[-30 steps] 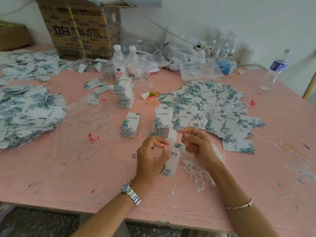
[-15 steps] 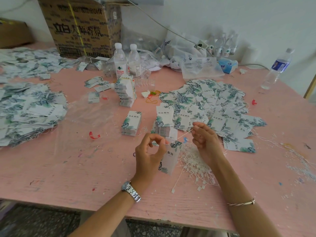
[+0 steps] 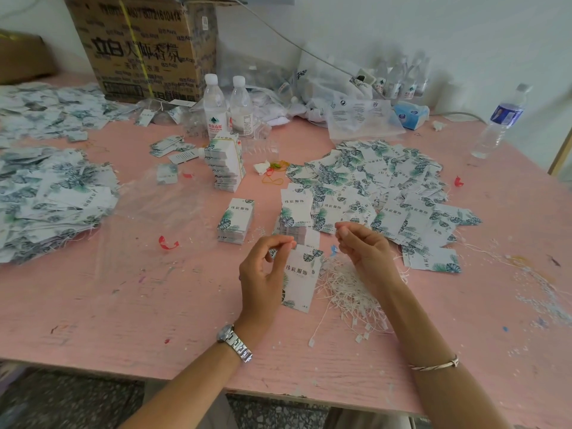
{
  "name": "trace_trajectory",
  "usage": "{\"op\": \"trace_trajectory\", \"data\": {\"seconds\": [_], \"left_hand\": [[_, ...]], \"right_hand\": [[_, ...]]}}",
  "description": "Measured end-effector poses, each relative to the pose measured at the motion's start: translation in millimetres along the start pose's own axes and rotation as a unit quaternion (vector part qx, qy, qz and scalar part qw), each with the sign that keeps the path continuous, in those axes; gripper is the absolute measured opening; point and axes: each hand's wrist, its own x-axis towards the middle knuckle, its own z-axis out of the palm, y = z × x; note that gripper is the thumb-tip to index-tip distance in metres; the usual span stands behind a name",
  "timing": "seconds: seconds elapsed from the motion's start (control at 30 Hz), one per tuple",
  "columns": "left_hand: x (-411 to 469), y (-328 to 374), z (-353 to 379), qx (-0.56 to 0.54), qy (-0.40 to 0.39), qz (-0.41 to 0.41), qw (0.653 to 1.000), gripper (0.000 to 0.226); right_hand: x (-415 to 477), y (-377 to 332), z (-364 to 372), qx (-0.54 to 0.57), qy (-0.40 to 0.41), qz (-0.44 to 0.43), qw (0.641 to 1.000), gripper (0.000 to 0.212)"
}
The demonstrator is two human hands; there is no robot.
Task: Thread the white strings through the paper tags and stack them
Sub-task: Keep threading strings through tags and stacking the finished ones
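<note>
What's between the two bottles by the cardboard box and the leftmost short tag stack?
A taller stack of tags stands there, as the head view shows.

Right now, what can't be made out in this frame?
Head view only.
Hole of the tag: hidden by fingertips of the left hand.
String between the hands: too thin and blurred.
What the right hand pinches: covered by the hand itself.
Left pile: cut off by the frame edge.
</note>
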Motion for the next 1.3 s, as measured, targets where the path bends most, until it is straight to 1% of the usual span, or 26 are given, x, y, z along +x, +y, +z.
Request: {"op": "trace_trajectory", "data": {"seconds": [0.17, 0.3, 0.43, 0.57, 0.7, 0.93, 1.3], "left_hand": [[0, 0, 0, -0.012, -0.039, -0.006, 0.999, 0.018], [0, 2, 2, -0.019, -0.049, -0.029, 0.998, 0.022], [0, -1, 1, 0.0, -0.063, -0.02, 0.998, 0.011], [0, -3, 3, 0.003, -0.077, -0.045, 0.996, 0.009], [-1, -5, 2, 0.024, -0.084, -0.061, 0.994, 0.011], [-1, -5, 3, 0.039, -0.087, -0.054, 0.994, 0.009], [-1, -6, 2, 0.051, -0.102, -0.064, 0.991, 0.009]], "right_hand": [[-4, 1, 5, -0.047, -0.063, -0.024, 0.997, 0.022], [-8, 2, 11, -0.094, -0.097, -0.036, 0.99, 0.025], [-10, 1, 16, -0.088, -0.112, -0.042, 0.989, 0.016], [-10, 1, 19, -0.11, -0.127, -0.067, 0.983, 0.019], [-11, 2, 20, -0.132, -0.13, -0.085, 0.979, 0.019], [-11, 3, 21, -0.138, -0.122, -0.086, 0.979, 0.011], [-10, 5, 21, -0.186, -0.117, -0.104, 0.97, 0.011]]}}
